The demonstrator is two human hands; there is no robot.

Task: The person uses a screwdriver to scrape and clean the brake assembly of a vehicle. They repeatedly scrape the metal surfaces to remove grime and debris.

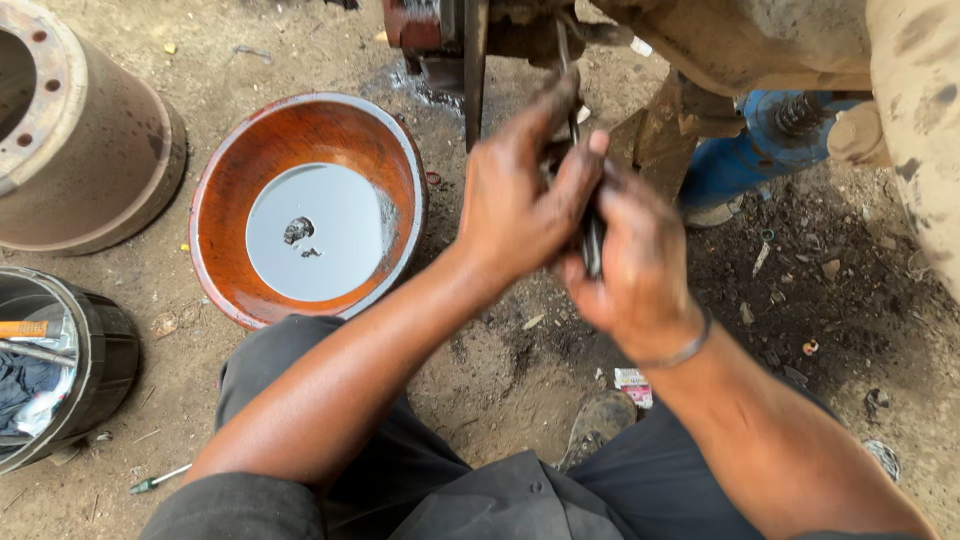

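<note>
Dark trousers [480,490] and a worn shoe [598,425] are filling the bottom of the view, nearest the camera, with both forearms reaching out over them above the dirt ground [500,370].

Both hands are meeting in the middle of the view. The right hand [635,265], wearing a thin bangle [685,350] at the wrist, is wrapping its fingers shut around the lower part of a thin dark metal tool [592,240]. The left hand [515,195] is lying against the right one, its fingers curling over the same tool higher up, so both are clamping on it. The tool's shaft is running up from the hands toward the rusty axle parts [470,40] at the top edge of the view, where its tip is getting lost among the metal.

Just left of the hands, a round orange-brown basin [225,190] is sitting on the ground, holding pale liquid with a few dark bits floating in it. Farther left, a rusty brake drum [90,150] is lying at the top left corner, and a black bucket [110,350] with tools inside is standing below it. A blue part [740,160] is showing under the vehicle at the right.
</note>
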